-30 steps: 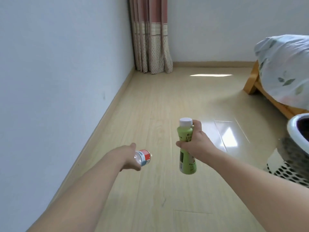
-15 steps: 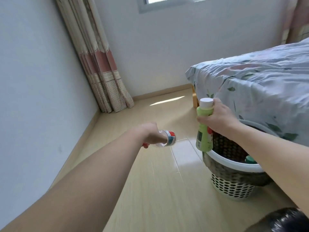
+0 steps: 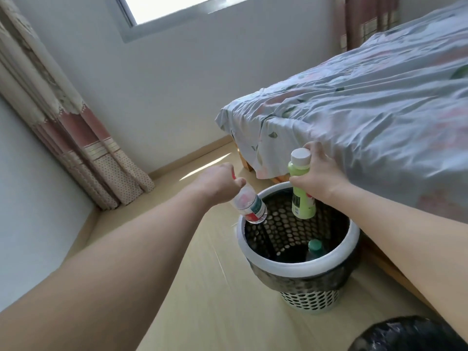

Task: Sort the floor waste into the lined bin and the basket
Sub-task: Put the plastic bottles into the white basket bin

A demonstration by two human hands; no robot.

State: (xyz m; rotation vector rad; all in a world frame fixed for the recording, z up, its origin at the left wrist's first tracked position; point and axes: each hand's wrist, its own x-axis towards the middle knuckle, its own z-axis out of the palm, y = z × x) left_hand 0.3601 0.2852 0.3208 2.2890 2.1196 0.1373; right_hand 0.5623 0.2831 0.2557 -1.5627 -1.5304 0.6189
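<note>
My left hand [image 3: 217,182] grips a clear plastic bottle [image 3: 249,206] with a red and green label, tilted bottom-down over the left rim of the basket. My right hand [image 3: 317,177] holds a green bottle [image 3: 301,188] with a white cap, upright above the far side of the same opening. The white perforated basket [image 3: 304,267] stands on the wooden floor beside the bed, with dark mesh inside. A bottle with a green cap [image 3: 315,249] lies at its bottom. The black-lined bin [image 3: 410,335] shows only at the lower right corner.
The bed [image 3: 367,117] with a floral sheet fills the right side, its wooden frame just behind the basket. A wall with a window runs along the back, and a patterned curtain [image 3: 83,148] hangs in the left corner. Bare wooden floor [image 3: 210,287] lies left of the basket.
The view has swung right and down onto the basket. Both hands have come over its opening, the clear bottle now tilted down at the rim and the green bottle above the inside.
</note>
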